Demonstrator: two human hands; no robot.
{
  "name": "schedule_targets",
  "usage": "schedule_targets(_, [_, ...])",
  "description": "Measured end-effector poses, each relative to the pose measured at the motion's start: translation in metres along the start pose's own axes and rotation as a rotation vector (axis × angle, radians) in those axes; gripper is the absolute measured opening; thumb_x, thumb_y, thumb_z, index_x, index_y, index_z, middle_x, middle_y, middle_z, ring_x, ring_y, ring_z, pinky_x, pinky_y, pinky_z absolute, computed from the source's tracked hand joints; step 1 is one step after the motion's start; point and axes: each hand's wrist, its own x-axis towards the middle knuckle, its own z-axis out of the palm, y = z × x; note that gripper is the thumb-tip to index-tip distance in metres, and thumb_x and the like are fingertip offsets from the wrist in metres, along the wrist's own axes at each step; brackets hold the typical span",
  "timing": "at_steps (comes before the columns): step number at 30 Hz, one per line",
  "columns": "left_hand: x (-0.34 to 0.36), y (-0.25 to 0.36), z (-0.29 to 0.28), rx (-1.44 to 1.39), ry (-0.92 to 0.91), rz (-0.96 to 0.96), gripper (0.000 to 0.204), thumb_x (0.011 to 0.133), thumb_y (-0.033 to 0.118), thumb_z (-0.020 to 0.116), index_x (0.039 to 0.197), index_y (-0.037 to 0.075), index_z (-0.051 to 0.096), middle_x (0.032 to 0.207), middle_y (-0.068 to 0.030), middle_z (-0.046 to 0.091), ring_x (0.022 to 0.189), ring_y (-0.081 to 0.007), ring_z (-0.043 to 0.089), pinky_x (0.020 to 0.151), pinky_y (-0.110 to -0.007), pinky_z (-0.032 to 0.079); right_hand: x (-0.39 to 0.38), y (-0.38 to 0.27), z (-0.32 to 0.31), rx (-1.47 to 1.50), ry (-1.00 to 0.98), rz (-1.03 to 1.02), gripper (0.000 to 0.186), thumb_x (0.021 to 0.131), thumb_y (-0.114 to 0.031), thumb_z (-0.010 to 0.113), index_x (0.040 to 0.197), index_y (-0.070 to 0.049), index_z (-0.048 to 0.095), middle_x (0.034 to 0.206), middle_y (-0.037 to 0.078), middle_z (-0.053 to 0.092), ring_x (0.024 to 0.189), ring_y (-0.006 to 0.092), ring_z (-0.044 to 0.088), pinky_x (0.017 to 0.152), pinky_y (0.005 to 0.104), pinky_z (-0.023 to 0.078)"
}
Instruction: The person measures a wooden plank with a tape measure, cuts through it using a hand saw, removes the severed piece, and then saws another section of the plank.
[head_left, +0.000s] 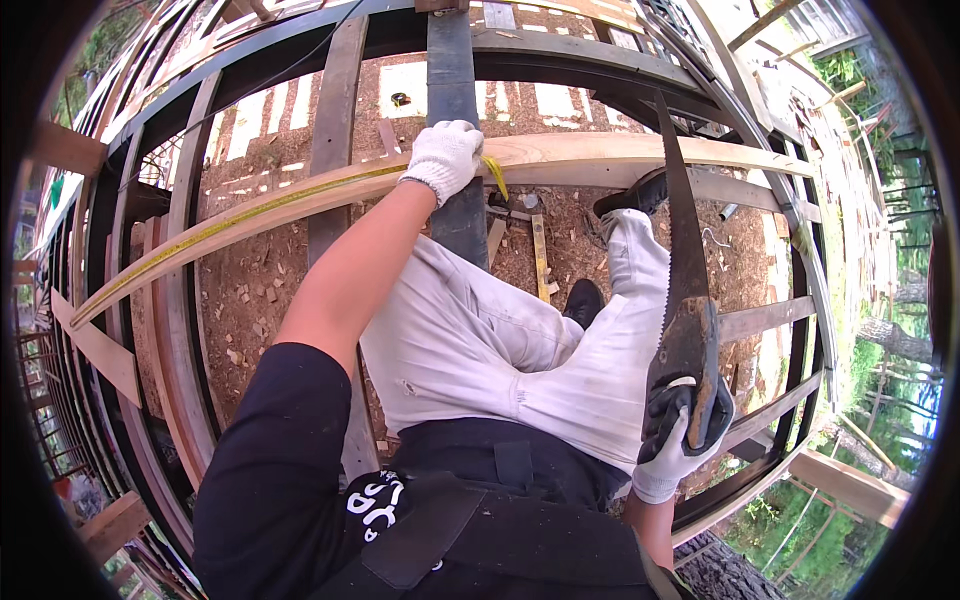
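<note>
My white-gloved left hand (447, 160) grips a long pale board (555, 152) that lies across the frame beams. A yellow tape measure (240, 212) runs along the board, and a yellow loop hangs beside my fingers. My right hand (682, 430), in a white and dark glove, is closed on the handle of a handsaw (675, 220), whose long toothed blade points away from me and crosses over the board. My legs in pale trousers are below, with one boot (625, 196) just under the board near the blade.
Dark beams (455, 90) and planks (330, 140) form an open frame with gaps showing dirt (250, 300) strewn with wood scraps. A yellow bar (541, 260) and a metal tool (515, 205) lie below. Greenery and trunks (890, 340) stand beyond the right side.
</note>
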Motion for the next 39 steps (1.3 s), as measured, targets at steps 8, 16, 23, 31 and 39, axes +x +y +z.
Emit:
schedule_targets(8, [-0.037, 0.033, -0.110, -0.348, -0.064, -0.013, 0.026, 0.098, 0.027, 0.071, 0.116, 0.009, 0.070, 0.104, -0.0149, 0.076, 0.098, -0.0355, 0.074, 0.084, -0.046, 0.059, 0.036, 0.039, 0.035, 0.139, -0.106, -0.024, 0.043, 0.099, -0.011, 0.063, 0.139, 0.004, 0.053, 0.118, 0.013, 0.064, 0.101, 0.0222, 0.064, 0.091, 0.0366, 0.052])
schedule_targets(16, [-0.067, 0.067, -0.271, -0.314, 0.779, 0.245, 0.027, 0.088, 0.019, 0.081, 0.114, 0.017, 0.076, 0.093, -0.0047, 0.075, 0.081, -0.0245, 0.075, 0.071, -0.037, 0.060, 0.067, 0.026, 0.085, 0.136, -0.416, -0.301, 0.074, 0.099, -0.026, 0.067, 0.159, 0.005, 0.037, 0.144, 0.020, 0.057, 0.129, 0.0314, 0.059, 0.109, 0.0436, 0.047])
schedule_targets(23, [-0.089, 0.102, -0.313, -0.221, 0.796, 0.383, 0.027, 0.086, 0.025, 0.081, 0.113, 0.022, 0.077, 0.091, -0.0010, 0.074, 0.081, -0.0222, 0.074, 0.069, -0.035, 0.059, 0.076, 0.026, 0.135, 0.419, -0.486, -0.204, 0.059, 0.098, 0.010, 0.057, 0.155, 0.002, 0.046, 0.131, 0.011, 0.065, 0.100, 0.0171, 0.065, 0.088, 0.0311, 0.057])
schedule_targets(31, [-0.133, 0.122, -0.330, -0.332, 0.349, 0.195, 0.042, 0.083, 0.009, 0.079, 0.125, 0.011, 0.078, 0.100, -0.0073, 0.078, 0.089, -0.0262, 0.074, 0.081, -0.036, 0.060, 0.044, 0.003, 0.153, 0.240, -0.797, -0.427, 0.076, 0.067, -0.016, 0.096, 0.136, -0.003, 0.067, 0.108, 0.011, 0.063, 0.081, 0.0211, 0.064, 0.078, 0.0375, 0.054])
schedule_targets(39, [-0.165, 0.087, -0.297, 0.072, -0.349, -0.059, 0.040, 0.079, 0.009, 0.074, 0.118, 0.014, 0.077, 0.091, -0.0094, 0.072, 0.085, -0.0317, 0.073, 0.075, -0.044, 0.057, 0.043, 0.017, 0.149, -0.044, -0.806, -0.482, 0.074, 0.070, -0.013, 0.094, 0.137, -0.005, 0.066, 0.107, 0.013, 0.058, 0.080, 0.0226, 0.062, 0.073, 0.0357, 0.055])
